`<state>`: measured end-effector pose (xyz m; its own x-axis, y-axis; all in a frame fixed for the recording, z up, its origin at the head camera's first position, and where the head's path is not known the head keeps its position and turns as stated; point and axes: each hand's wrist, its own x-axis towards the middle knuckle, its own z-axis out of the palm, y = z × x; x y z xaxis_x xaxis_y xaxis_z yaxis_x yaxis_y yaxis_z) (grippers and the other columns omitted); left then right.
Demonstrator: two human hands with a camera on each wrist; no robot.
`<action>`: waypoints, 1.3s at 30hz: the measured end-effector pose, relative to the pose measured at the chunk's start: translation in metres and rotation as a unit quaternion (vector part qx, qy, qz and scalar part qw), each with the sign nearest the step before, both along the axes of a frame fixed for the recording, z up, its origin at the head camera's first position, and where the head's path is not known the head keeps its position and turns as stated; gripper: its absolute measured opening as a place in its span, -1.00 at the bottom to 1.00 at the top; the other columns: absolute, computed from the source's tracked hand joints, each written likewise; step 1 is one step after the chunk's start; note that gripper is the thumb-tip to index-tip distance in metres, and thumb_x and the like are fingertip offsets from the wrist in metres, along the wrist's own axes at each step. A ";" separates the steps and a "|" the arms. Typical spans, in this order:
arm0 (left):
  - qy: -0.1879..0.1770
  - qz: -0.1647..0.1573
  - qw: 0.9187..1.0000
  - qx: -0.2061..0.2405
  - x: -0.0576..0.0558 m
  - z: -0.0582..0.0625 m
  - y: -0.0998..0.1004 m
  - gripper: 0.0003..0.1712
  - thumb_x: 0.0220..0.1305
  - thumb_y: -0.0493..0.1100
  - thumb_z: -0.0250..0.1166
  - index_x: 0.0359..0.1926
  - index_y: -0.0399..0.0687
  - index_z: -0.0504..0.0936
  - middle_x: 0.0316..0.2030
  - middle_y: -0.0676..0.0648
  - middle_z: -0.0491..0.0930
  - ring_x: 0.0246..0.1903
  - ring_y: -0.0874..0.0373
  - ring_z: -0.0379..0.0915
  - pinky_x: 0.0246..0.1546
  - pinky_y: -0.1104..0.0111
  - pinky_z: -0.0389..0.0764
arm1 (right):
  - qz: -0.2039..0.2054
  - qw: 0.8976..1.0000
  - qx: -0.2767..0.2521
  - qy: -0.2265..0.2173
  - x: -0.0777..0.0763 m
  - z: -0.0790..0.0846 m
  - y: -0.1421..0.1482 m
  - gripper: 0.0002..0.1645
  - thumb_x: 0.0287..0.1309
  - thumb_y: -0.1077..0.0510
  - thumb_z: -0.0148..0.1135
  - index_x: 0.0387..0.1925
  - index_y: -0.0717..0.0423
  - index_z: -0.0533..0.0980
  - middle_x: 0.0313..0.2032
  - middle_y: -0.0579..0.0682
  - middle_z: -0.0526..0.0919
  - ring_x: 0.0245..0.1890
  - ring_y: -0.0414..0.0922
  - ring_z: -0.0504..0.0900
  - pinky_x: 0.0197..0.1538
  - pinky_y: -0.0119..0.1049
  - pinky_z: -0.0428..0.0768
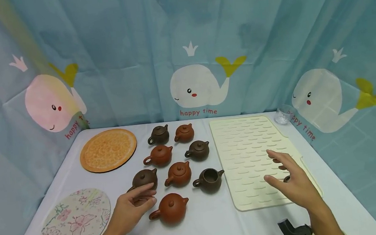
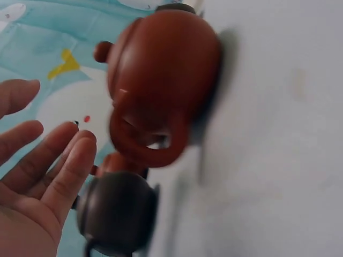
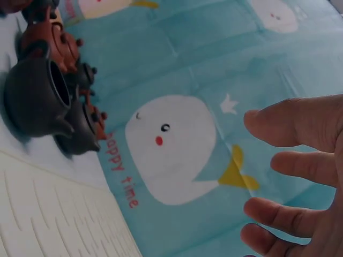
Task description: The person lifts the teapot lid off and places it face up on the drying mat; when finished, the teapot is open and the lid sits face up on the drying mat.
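Observation:
My left hand [image 1: 130, 210] hovers with fingers apart in front of a dark brown teapot [image 1: 144, 178], partly hiding it. Beside that hand stands the nearest red-brown clay teapot [image 1: 172, 209], lid on; the left wrist view shows this red-brown teapot [image 2: 166, 69] and a dark teapot [image 2: 115, 209] apart from the fingers. Over the cream ridged mat [image 1: 247, 187] hangs my right hand [image 1: 292, 183], thumb and fingers spread, holding nothing. A small dark round thing [image 1: 286, 178] shows partly behind it, perhaps a lid. One dark teapot [image 1: 209, 181] stands without its lid, left of the mat.
Several more red-brown and dark teapots [image 1: 159, 156] stand in the middle, handles to the left. A round orange mat [image 1: 108, 150] and a floral oval mat [image 1: 77, 221] lie at left. At the back right is a clear glass [image 1: 283, 115]. A whale-print curtain [image 1: 122, 93] encloses the table.

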<state>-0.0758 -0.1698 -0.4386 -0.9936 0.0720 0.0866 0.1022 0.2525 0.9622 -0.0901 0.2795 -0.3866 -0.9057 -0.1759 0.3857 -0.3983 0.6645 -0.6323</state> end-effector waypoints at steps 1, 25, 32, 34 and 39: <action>-0.007 -0.002 1.000 0.000 0.000 -0.003 -0.001 -0.49 0.09 -0.30 0.45 0.11 -0.25 0.59 -0.18 -0.16 0.67 -0.22 0.11 0.61 -0.19 0.38 0.58 | 0.009 1.000 0.000 0.007 -0.001 0.000 -0.003 -0.09 0.03 0.28 0.44 0.39 -0.09 0.27 0.18 -0.11 0.37 0.08 -0.17 0.30 -0.09 -0.32 0.40; -0.029 -0.148 0.988 0.044 -0.010 -0.050 -0.027 -0.81 0.20 -0.30 0.36 -0.20 -0.36 0.69 -0.30 -0.17 0.69 -0.33 0.04 0.66 -0.30 0.29 0.63 | 0.160 0.987 -0.028 0.005 -0.027 -0.004 -0.068 -0.17 -0.03 0.34 0.46 0.31 0.08 0.36 0.06 -0.08 0.49 0.03 -0.11 0.44 -0.06 -0.05 0.44; -0.030 -0.169 0.984 0.054 -0.011 -0.055 -0.031 -0.79 0.20 -0.31 0.35 -0.20 -0.42 0.67 -0.31 -0.16 0.69 -0.30 0.06 0.65 -0.27 0.30 0.62 | 0.224 0.974 -0.040 0.002 -0.034 -0.004 -0.090 -0.21 0.06 0.22 0.44 0.33 -0.01 0.34 0.09 -0.12 0.49 0.06 -0.13 0.45 -0.03 -0.11 0.47; -0.028 -0.171 0.983 0.053 -0.011 -0.055 -0.031 -0.80 0.19 -0.32 0.35 -0.20 -0.42 0.67 -0.31 -0.15 0.69 -0.30 0.08 0.65 -0.26 0.33 0.61 | 0.240 0.970 -0.044 -0.002 -0.035 -0.005 -0.097 -0.22 0.06 0.21 0.43 0.33 -0.02 0.35 0.10 -0.12 0.49 0.06 -0.15 0.46 -0.02 -0.15 0.47; -0.028 -0.187 0.981 0.051 -0.012 -0.057 -0.031 -0.83 0.20 -0.32 0.35 -0.20 -0.34 0.70 -0.30 -0.14 0.70 -0.29 0.08 0.64 -0.26 0.36 0.60 | 0.268 0.962 -0.054 -0.006 -0.038 -0.007 -0.117 -0.29 0.07 0.21 0.43 0.28 0.01 0.41 0.03 -0.14 0.51 -0.05 -0.15 0.48 -0.07 -0.20 0.50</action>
<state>-0.0879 -0.2008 -0.4954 -0.9027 0.4262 0.0586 0.1160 0.1100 0.9871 -0.1278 0.1627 -0.3940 -0.7001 -0.5787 0.4183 -0.6584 0.2963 -0.6919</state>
